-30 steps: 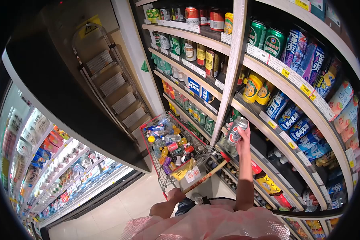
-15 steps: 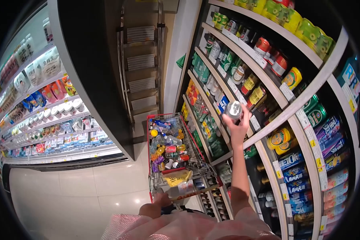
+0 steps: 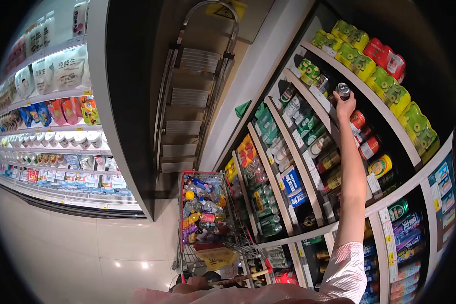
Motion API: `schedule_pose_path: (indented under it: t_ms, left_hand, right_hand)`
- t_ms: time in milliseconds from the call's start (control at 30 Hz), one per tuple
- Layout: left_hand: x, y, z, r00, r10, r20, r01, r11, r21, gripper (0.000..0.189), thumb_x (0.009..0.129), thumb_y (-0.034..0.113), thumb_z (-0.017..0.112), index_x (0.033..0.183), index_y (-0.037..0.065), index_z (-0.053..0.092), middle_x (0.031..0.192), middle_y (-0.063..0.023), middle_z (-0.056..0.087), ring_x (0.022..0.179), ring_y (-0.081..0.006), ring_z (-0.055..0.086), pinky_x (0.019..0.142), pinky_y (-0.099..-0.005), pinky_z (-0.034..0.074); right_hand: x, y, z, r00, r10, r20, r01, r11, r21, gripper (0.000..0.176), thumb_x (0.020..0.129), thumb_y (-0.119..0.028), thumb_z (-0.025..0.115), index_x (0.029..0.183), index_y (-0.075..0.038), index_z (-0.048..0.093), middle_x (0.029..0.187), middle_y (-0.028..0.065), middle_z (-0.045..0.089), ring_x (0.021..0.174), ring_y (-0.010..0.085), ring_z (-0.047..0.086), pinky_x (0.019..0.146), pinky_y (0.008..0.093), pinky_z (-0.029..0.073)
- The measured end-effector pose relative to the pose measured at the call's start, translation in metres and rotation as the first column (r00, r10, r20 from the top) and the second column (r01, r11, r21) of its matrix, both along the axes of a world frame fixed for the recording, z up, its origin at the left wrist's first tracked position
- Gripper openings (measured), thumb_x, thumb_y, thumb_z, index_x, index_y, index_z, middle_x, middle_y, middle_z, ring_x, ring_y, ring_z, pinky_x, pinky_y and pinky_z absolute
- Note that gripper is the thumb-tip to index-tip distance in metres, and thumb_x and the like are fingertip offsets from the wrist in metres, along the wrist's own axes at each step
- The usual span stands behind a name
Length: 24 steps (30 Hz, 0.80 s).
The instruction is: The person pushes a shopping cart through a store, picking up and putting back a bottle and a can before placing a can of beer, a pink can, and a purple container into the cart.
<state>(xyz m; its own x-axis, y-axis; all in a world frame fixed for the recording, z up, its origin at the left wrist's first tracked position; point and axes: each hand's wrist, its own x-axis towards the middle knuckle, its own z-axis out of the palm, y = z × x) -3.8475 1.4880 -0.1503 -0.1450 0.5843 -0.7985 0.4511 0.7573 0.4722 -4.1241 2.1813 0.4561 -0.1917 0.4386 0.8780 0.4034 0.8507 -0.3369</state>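
The right hand (image 3: 345,105) is raised high on a straight arm, its fingers closed around a dark can (image 3: 343,90). It holds the can upright at the front edge of an upper shelf (image 3: 323,94). Red cans (image 3: 358,121) stand just below the hand, and green packs (image 3: 357,55) sit above it to the right. The cart (image 3: 203,213), full of bottles, is well below. The left hand (image 3: 190,282) is low by the cart's handle and mostly hidden, so I cannot tell its grip.
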Motion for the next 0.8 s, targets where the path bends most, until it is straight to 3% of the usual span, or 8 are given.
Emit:
schedule_pose_path:
  t_ms: [133, 300, 367, 433, 500, 633, 733, 800]
  left_hand:
    - [0.010, -0.001, -0.035, 1.000, 0.003, -0.017, -0.002, 0.999, 0.049, 0.050, 0.094, 0.050, 0.060, 0.119, 0.011, 0.078, 0.125, -0.0184, 0.074, 0.120, -0.0347, 0.070, 0.100, -0.0486, 0.055]
    - [-0.005, 0.003, -0.016, 1.000, -0.005, 0.018, 0.005, 1.000, 0.030, 0.051, 0.093, 0.053, 0.061, 0.117, 0.011, 0.079, 0.120, -0.0194, 0.075, 0.117, -0.0360, 0.071, 0.100, -0.0496, 0.055]
    - [-0.008, 0.000, 0.013, 1.000, 0.013, -0.029, -0.011, 0.997, 0.071, 0.052, 0.092, 0.053, 0.062, 0.115, 0.010, 0.079, 0.117, -0.0194, 0.076, 0.114, -0.0370, 0.072, 0.099, -0.0502, 0.056]
    - [-0.004, 0.000, 0.004, 0.998, 0.034, -0.058, -0.027, 0.994, 0.104, 0.049, 0.090, 0.051, 0.065, 0.111, 0.010, 0.080, 0.113, -0.0192, 0.077, 0.109, -0.0379, 0.074, 0.098, -0.0492, 0.056]
    - [-0.003, 0.003, 0.014, 0.994, 0.053, -0.092, -0.043, 0.993, 0.109, 0.041, 0.088, 0.045, 0.065, 0.101, 0.009, 0.080, 0.106, -0.0178, 0.078, 0.103, -0.0360, 0.075, 0.091, -0.0503, 0.057]
    - [0.013, 0.000, -0.034, 0.991, 0.054, -0.121, -0.041, 0.993, 0.110, 0.038, 0.082, 0.043, 0.074, 0.097, 0.009, 0.081, 0.101, -0.0184, 0.078, 0.096, -0.0358, 0.076, 0.086, -0.0470, 0.060]
    - [0.009, 0.002, -0.025, 0.991, 0.093, -0.099, -0.084, 0.992, 0.092, 0.039, 0.078, 0.042, 0.077, 0.099, 0.009, 0.081, 0.103, -0.0187, 0.078, 0.098, -0.0356, 0.076, 0.088, -0.0470, 0.060]
    - [0.004, 0.005, -0.019, 0.994, 0.084, -0.075, -0.079, 0.995, 0.062, 0.040, 0.076, 0.041, 0.079, 0.101, 0.010, 0.080, 0.104, -0.0184, 0.078, 0.099, -0.0352, 0.076, 0.088, -0.0468, 0.060]
  right_hand:
    - [-0.015, 0.035, 0.014, 0.941, -0.171, 0.293, 0.256, 0.925, -0.282, 0.088, 0.078, -0.067, 0.082, 0.121, 0.009, 0.068, 0.124, 0.0309, 0.070, 0.121, 0.0450, 0.066, 0.103, 0.0487, 0.052]
    - [-0.032, 0.031, 0.006, 0.865, -0.225, 0.448, 0.356, 0.905, -0.233, 0.097, 0.082, -0.067, 0.078, 0.135, 0.010, 0.055, 0.135, 0.0353, 0.062, 0.129, 0.0469, 0.061, 0.107, 0.0501, 0.050]
    - [-0.027, -0.009, 0.001, 0.858, -0.322, 0.401, 0.360, 0.933, -0.021, 0.093, 0.086, -0.060, 0.076, 0.142, 0.008, 0.046, 0.137, 0.0343, 0.057, 0.127, 0.0506, 0.059, 0.105, 0.0535, 0.051]
    - [-0.029, -0.045, -0.014, 0.883, -0.419, 0.214, 0.300, 0.852, 0.429, 0.071, 0.094, -0.042, 0.072, 0.143, 0.002, 0.048, 0.129, 0.0269, 0.061, 0.119, 0.0442, 0.061, 0.099, 0.0534, 0.052]
    - [-0.031, -0.075, -0.044, 0.953, -0.244, 0.179, 0.071, 0.755, 0.652, 0.055, 0.094, -0.036, 0.071, 0.135, -0.001, 0.058, 0.128, 0.0237, 0.062, 0.115, 0.0417, 0.061, 0.100, 0.0522, 0.049]
    - [-0.032, -0.162, -0.187, 0.903, 0.101, 0.417, -0.344, 0.752, 0.562, 0.037, 0.096, -0.028, 0.067, 0.123, -0.004, 0.065, 0.121, 0.0170, 0.064, 0.115, 0.0381, 0.060, 0.104, 0.0495, 0.043]
    - [-0.012, -0.212, -0.360, 0.735, 0.345, 0.584, -0.485, 0.869, 0.098, 0.029, 0.094, -0.024, 0.068, 0.115, -0.004, 0.063, 0.119, 0.0162, 0.062, 0.114, 0.0393, 0.057, 0.100, 0.0528, 0.042]
    - [0.029, -0.252, -0.501, 0.667, 0.452, 0.592, -0.358, 0.892, -0.276, 0.036, 0.092, -0.025, 0.070, 0.119, -0.002, 0.062, 0.118, 0.0215, 0.061, 0.112, 0.0440, 0.058, 0.096, 0.0548, 0.046]
